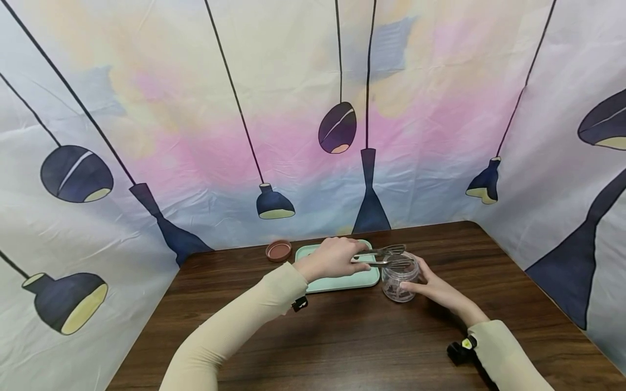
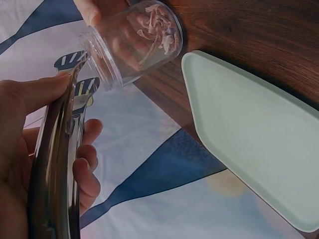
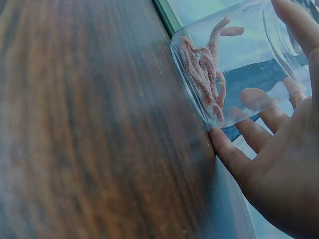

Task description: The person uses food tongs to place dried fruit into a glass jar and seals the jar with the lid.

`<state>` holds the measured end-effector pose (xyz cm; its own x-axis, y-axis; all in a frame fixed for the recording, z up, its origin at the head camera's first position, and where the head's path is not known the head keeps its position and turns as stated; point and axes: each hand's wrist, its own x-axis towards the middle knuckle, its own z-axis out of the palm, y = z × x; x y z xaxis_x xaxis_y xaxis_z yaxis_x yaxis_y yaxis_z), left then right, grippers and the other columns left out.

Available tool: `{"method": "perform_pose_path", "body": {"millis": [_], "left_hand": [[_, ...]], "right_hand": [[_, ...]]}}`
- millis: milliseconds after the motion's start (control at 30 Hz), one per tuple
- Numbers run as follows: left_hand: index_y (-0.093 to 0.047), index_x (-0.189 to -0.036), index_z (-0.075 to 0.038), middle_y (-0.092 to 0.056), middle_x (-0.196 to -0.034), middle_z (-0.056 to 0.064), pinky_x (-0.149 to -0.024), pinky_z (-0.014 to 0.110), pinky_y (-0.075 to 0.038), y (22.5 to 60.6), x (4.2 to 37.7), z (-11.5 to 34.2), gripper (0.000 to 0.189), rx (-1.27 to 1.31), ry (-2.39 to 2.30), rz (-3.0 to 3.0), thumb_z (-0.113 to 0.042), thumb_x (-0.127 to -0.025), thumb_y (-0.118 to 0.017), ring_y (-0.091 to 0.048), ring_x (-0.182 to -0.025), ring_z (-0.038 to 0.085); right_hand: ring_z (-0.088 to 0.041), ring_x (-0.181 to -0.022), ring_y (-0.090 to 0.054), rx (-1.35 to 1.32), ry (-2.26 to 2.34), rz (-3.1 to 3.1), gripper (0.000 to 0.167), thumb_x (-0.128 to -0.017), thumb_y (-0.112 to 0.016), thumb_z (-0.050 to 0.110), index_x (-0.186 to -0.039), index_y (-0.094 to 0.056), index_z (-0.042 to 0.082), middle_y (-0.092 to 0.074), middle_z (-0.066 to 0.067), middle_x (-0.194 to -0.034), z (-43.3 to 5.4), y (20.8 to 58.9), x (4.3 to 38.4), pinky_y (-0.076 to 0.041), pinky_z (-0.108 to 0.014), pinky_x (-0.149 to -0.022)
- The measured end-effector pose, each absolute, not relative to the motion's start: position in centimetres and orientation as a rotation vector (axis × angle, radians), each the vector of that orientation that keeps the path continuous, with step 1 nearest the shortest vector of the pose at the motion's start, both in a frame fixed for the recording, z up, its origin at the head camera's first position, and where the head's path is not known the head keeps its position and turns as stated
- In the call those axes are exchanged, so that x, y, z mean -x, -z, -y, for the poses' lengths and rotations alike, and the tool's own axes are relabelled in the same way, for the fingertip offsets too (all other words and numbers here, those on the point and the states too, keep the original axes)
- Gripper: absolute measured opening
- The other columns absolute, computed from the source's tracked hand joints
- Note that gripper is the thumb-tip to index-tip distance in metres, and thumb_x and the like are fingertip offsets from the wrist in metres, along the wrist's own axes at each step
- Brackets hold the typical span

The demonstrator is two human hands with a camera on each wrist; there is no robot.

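My left hand point(image 1: 335, 258) grips a pair of metal tongs point(image 2: 52, 164), thumb on one arm and fingers curled round the other. The slotted tips of the tongs stand apart at the mouth of a clear jar point(image 1: 395, 290). Around the side of this jar, my right hand point(image 1: 442, 293) holds it with thumb and spread fingers. Several thin, reddish-brown dried strips point(image 3: 202, 74) lie at the bottom of the jar, seen through its wall. The jar stands on the table, its open rim point(image 2: 102, 59) towards the tongs.
A pale green tray point(image 1: 337, 284) lies left of the jar, partly behind my left hand. Farther left, near the table's back edge, is a round brown lid point(image 1: 279, 250). The dark wood table point(image 1: 332, 347) ends at a cloth backdrop point(image 1: 303, 163) printed with lamps.
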<state>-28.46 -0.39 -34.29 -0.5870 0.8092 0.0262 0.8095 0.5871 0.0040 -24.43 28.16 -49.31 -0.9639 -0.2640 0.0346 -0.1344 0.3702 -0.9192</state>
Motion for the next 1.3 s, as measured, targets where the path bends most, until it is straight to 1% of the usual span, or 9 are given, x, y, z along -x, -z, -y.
{"method": "perform_pose_path", "body": {"millis": [133,367,533,767,900,1067,1200,1300], "left_hand": [[-0.060,-0.140,-0.019,-0.068,-0.127,-0.002,-0.065,0.027,-0.050,34.4,28.4,0.4,0.052,1.392,0.032,2.795,-0.050,-0.099,-0.061,-0.066,-0.080,0.006],[-0.059,-0.142,-0.018,-0.066,-0.130,0.002,-0.073,0.031,-0.052,34.8,28.3,0.4,0.059,1.355,0.022,2.789,-0.056,-0.096,-0.062,-0.068,-0.090,0.013],[-0.055,-0.145,-0.019,-0.063,-0.134,0.002,-0.075,0.032,-0.052,34.9,28.3,0.7,0.067,1.327,0.069,2.794,-0.058,-0.092,-0.066,-0.067,-0.096,0.015],[-0.053,-0.147,-0.022,-0.064,-0.131,0.000,-0.076,0.032,-0.053,34.9,28.2,1.3,0.071,1.323,0.115,2.781,-0.062,-0.089,-0.068,-0.067,-0.101,0.014],[-0.052,-0.148,-0.022,-0.063,-0.133,0.000,-0.078,0.033,-0.053,34.9,28.3,1.6,0.074,1.310,0.137,2.781,-0.062,-0.089,-0.068,-0.067,-0.104,0.015],[-0.053,-0.147,-0.020,-0.064,-0.132,0.001,-0.075,0.034,-0.053,34.8,28.3,2.6,0.072,1.284,0.172,2.762,-0.060,-0.089,-0.069,-0.068,-0.098,0.016],[-0.055,-0.146,-0.017,-0.065,-0.130,0.002,-0.075,0.036,-0.054,34.8,28.3,4.0,0.072,1.247,0.214,2.720,-0.059,-0.089,-0.069,-0.069,-0.096,0.018],[-0.055,-0.145,-0.017,-0.066,-0.128,0.002,-0.079,0.039,-0.055,34.9,28.6,5.4,0.072,1.205,0.233,2.694,-0.061,-0.089,-0.068,-0.069,-0.099,0.018]], "right_hand": [[-0.048,-0.150,0.000,0.357,1.666,-2.494,0.089,-0.097,-0.068,0.035,-0.163,-0.009,0.025,0.001,-0.020,-0.166,-28.2,49.3,24.4,-0.015,-0.075,-0.108],[-0.051,-0.149,0.001,0.326,1.636,-2.494,0.097,-0.096,-0.068,0.035,-0.163,-0.001,0.016,0.002,-0.025,-0.165,-28.2,49.0,24.4,-0.016,-0.074,-0.108],[-0.051,-0.149,0.000,0.320,1.649,-2.490,0.098,-0.096,-0.069,0.035,-0.163,0.000,0.015,0.001,-0.026,-0.165,-28.2,49.0,24.4,-0.017,-0.073,-0.109],[-0.049,-0.150,0.001,0.362,1.679,-2.486,0.092,-0.097,-0.068,0.033,-0.163,-0.006,0.018,0.002,-0.021,-0.166,-28.2,49.2,24.3,-0.015,-0.073,-0.109],[-0.050,-0.149,0.000,0.361,1.668,-2.502,0.092,-0.097,-0.069,0.033,-0.163,-0.007,0.018,0.001,-0.022,-0.166,-28.3,49.1,24.3,-0.016,-0.073,-0.108],[-0.050,-0.149,-0.004,0.370,1.681,-2.495,0.093,-0.097,-0.069,0.032,-0.163,-0.005,0.016,-0.005,-0.024,-0.164,-28.3,49.2,24.4,-0.018,-0.072,-0.109],[-0.046,-0.149,-0.011,0.426,1.722,-2.470,0.089,-0.098,-0.067,0.030,-0.162,-0.007,0.017,-0.017,-0.022,-0.163,-28.1,49.4,24.5,-0.021,-0.068,-0.110],[-0.043,-0.149,-0.017,0.474,1.762,-2.449,0.085,-0.099,-0.067,0.026,-0.161,-0.011,0.019,-0.026,-0.020,-0.161,-27.9,49.6,24.6,-0.023,-0.065,-0.109]]}}
